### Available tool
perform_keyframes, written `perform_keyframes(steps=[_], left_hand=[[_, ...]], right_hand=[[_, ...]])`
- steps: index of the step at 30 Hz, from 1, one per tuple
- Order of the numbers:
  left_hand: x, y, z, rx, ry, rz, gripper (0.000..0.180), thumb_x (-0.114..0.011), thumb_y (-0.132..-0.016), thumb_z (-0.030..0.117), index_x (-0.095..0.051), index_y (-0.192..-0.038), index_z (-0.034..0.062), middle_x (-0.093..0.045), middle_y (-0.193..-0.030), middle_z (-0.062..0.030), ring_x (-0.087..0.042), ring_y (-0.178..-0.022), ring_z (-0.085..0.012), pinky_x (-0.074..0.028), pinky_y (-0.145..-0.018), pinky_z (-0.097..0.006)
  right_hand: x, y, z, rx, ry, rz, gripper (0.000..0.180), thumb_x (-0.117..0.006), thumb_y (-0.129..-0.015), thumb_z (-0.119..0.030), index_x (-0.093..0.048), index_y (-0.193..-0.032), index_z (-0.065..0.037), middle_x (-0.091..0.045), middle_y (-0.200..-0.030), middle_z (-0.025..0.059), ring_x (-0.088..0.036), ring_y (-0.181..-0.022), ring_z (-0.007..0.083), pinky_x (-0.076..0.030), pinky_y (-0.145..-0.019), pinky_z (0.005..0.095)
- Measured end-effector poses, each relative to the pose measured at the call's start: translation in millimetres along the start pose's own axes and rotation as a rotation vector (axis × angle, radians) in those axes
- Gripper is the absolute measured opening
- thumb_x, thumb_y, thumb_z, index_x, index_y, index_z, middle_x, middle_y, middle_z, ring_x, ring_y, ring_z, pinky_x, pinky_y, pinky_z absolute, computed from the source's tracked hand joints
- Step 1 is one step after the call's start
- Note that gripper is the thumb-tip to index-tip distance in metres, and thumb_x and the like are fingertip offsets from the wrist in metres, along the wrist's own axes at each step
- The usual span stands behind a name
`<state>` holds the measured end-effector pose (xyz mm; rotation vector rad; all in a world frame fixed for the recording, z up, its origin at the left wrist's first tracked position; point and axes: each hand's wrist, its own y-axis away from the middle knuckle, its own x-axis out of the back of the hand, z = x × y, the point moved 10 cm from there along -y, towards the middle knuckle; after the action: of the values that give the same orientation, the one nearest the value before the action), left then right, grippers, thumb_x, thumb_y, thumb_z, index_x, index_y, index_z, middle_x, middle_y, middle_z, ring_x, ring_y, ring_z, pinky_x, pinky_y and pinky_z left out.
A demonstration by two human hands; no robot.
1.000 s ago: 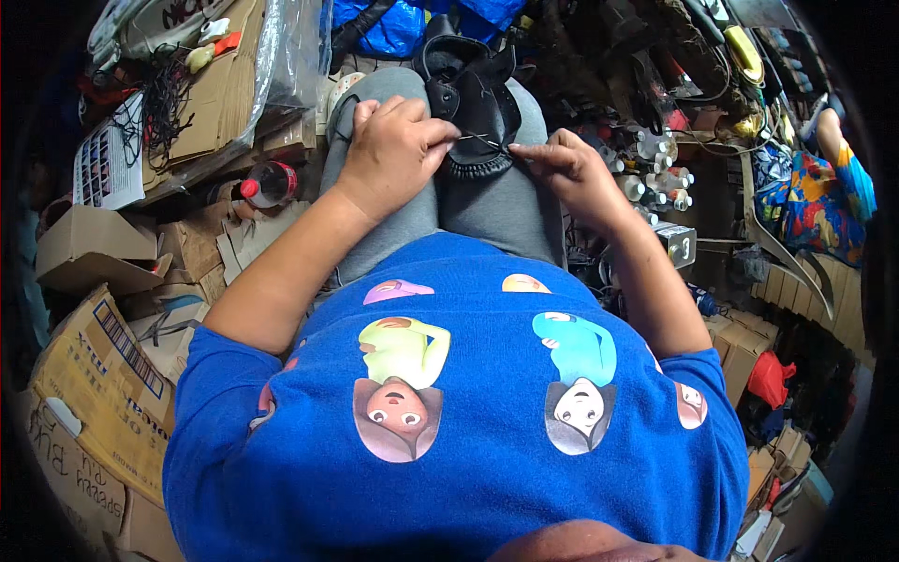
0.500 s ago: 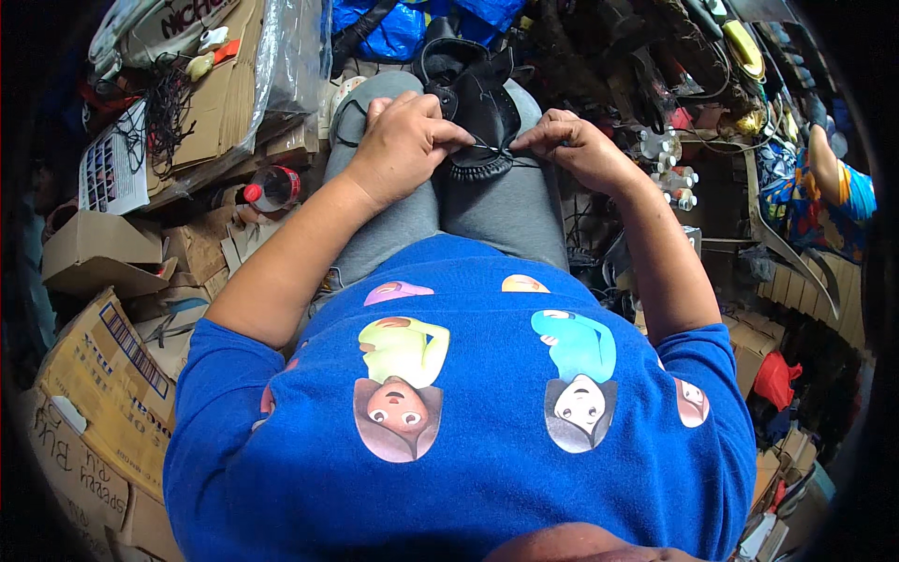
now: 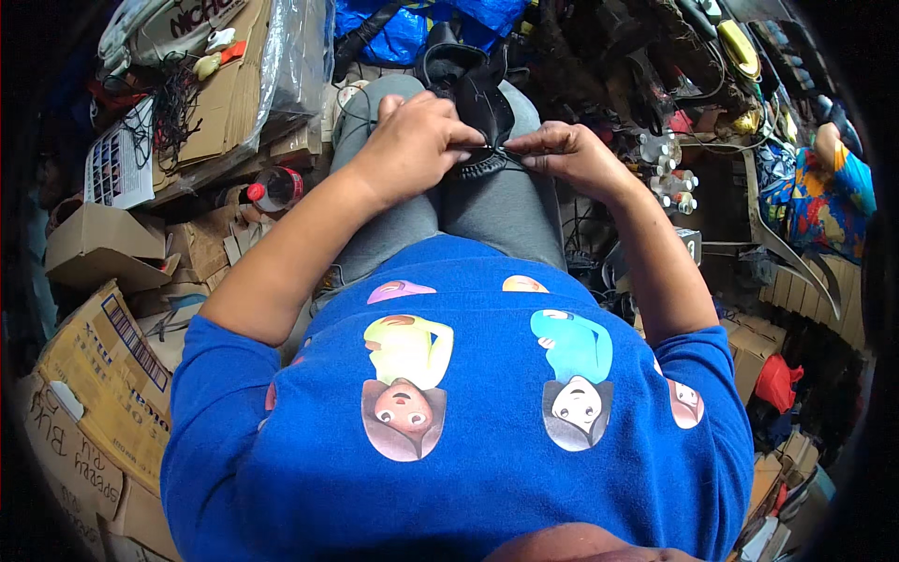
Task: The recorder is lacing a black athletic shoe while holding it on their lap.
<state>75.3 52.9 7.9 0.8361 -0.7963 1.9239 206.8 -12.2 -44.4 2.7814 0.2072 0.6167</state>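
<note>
A black shoe (image 3: 485,110) rests on my grey-trousered thighs, its ridged, stitched-looking toe edge toward me. Over the near end of the shoe, my left hand (image 3: 419,145) pinches a thin thread between thumb and forefinger. From the other side, my right hand (image 3: 573,157) also pinches at the thread, its fingertips almost meeting the left ones. Most of the thread is hidden by the fingers or too fine to make out. Both hands partly cover the shoe's near edge.
Flattened cardboard (image 3: 220,103) and an open carton (image 3: 103,248) are piled at the left, near a red-capped bottle (image 3: 274,189). Several small bottles (image 3: 670,178) stand at the right. Farther right, another person's colourful clothing (image 3: 829,201) shows. Blue plastic (image 3: 393,33) lies beyond the shoe.
My hands have come closer together over the toe, the left shifting right and the right shifting slightly left. The stretch of thread between them is shorter. The other person's arm has moved.
</note>
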Motion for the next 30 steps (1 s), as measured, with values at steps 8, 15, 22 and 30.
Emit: perform_keyframes(steps=[8,15,22,30], left_hand=[[-21,4,-27,0.345,0.104,-0.024,0.014,-0.067,-0.077,0.025,-0.070,-0.088,0.0187,-0.067,-0.080,0.0022,-0.057,-0.091,-0.0168,-0.028,-0.083,-0.040],[-33,-8,-24,0.372,0.196,-0.149,0.013,-0.067,-0.076,0.025,-0.067,-0.086,0.0150,-0.067,-0.079,-0.0005,-0.063,-0.079,-0.0177,-0.028,-0.083,-0.037],[-8,-15,5,0.004,-0.118,-0.084,0.007,-0.067,-0.078,0.022,-0.067,-0.082,0.0164,-0.064,-0.078,-0.0019,-0.052,-0.093,-0.0216,-0.029,-0.081,-0.043],[-23,-9,-15,0.230,-0.021,-0.226,0.011,-0.059,-0.084,0.020,-0.065,-0.090,0.0144,-0.066,-0.088,-0.0068,-0.058,-0.095,-0.0262,-0.036,-0.082,-0.050]], right_hand=[[-9,0,7,-0.153,-0.372,0.065,0.027,-0.068,-0.081,-0.005,-0.065,-0.108,-0.001,-0.067,-0.095,0.0043,-0.061,-0.086,0.0089,-0.049,-0.079,0.0228],[-7,-13,-3,-0.164,-0.074,0.018,0.013,-0.070,-0.080,-0.008,-0.066,-0.090,-0.001,-0.064,-0.083,-0.0005,-0.057,-0.079,0.0050,-0.047,-0.073,0.0210],[4,-11,3,-0.119,-0.266,-0.053,0.011,-0.072,-0.079,-0.009,-0.063,-0.079,-0.003,-0.062,-0.076,-0.0017,-0.055,-0.070,0.0056,-0.044,-0.068,0.0212],[15,5,10,-0.005,-0.146,0.128,0.016,-0.074,-0.078,-0.011,-0.064,-0.087,-0.003,-0.061,-0.083,0.0000,-0.056,-0.078,0.0069,-0.045,-0.071,0.0216]])
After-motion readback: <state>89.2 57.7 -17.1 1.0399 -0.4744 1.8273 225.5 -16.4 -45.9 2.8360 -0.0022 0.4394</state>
